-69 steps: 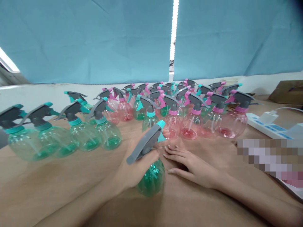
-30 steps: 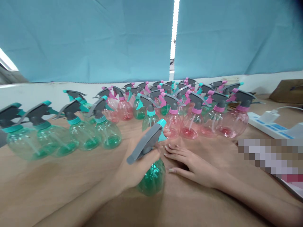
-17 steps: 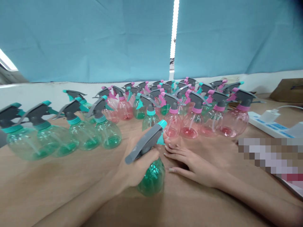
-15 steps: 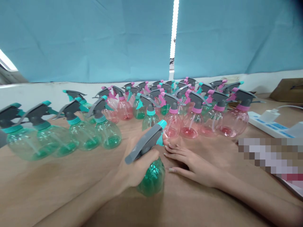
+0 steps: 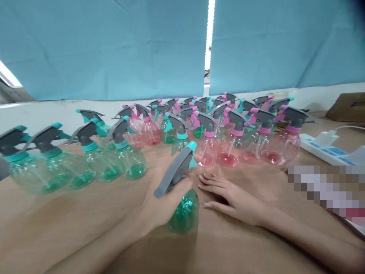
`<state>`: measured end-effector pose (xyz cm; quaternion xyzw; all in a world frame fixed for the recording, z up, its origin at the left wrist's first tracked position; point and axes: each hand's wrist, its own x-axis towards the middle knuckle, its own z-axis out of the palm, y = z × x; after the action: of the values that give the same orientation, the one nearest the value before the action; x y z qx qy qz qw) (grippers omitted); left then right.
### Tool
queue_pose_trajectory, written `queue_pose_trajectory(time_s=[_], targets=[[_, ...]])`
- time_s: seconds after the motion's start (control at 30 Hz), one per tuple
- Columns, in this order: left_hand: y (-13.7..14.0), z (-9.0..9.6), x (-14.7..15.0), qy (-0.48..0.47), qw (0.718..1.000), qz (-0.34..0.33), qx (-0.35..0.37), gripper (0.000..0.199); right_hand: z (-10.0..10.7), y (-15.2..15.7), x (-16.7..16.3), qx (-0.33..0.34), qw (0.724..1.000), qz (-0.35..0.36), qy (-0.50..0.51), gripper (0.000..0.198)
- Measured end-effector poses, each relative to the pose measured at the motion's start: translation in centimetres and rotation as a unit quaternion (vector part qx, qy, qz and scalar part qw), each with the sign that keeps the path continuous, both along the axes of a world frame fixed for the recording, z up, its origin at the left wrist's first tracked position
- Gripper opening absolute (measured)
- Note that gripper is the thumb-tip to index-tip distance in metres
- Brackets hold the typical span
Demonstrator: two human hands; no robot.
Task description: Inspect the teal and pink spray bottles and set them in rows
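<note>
My left hand [image 5: 165, 198] is wrapped round the neck of a green spray bottle [image 5: 185, 213] in the middle foreground. Its grey trigger head, with a turquoise nozzle, points up and away to the right; the hand covers the collar. Just right of that bottle, my right hand [image 5: 228, 196] lies with fingers stretched out on the brown tabletop [image 5: 228, 251], holding nothing. Beyond the left hand stands another green spray bottle [image 5: 180, 144], partly hidden by it. A pink spray bottle [image 5: 207, 150] is the nearest one beyond my right fingertips.
Several green spray bottles [image 5: 129, 161] form a row at the left. More pink and green bottles crowd the back, with a pink one [image 5: 282, 146] at the right end. A white power strip [image 5: 327, 148] and a brown box [image 5: 346, 107] are at the right, near a pixelated patch.
The held bottle's head has tilted more upright and shifted slightly, the left hand turning with it. My right hand stays in nearly the same spot.
</note>
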<state>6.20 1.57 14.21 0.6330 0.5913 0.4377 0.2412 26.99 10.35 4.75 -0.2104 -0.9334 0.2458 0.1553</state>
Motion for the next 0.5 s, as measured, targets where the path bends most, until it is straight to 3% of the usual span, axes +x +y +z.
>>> queue_pose_trajectory(time_s=[0.17, 0.5], targets=[[0.08, 0.69, 0.98, 0.006, 0.999, 0.003, 0.036, 0.006, -0.16, -0.02, -0.01, -0.005, 1.0, 0.0, 0.01, 0.058], [0.14, 1.03, 0.94, 0.001, 1.0, -0.004, 0.025, 0.011, 0.08, -0.1, -0.04, -0.005, 1.0, -0.007, -0.012, 0.058]])
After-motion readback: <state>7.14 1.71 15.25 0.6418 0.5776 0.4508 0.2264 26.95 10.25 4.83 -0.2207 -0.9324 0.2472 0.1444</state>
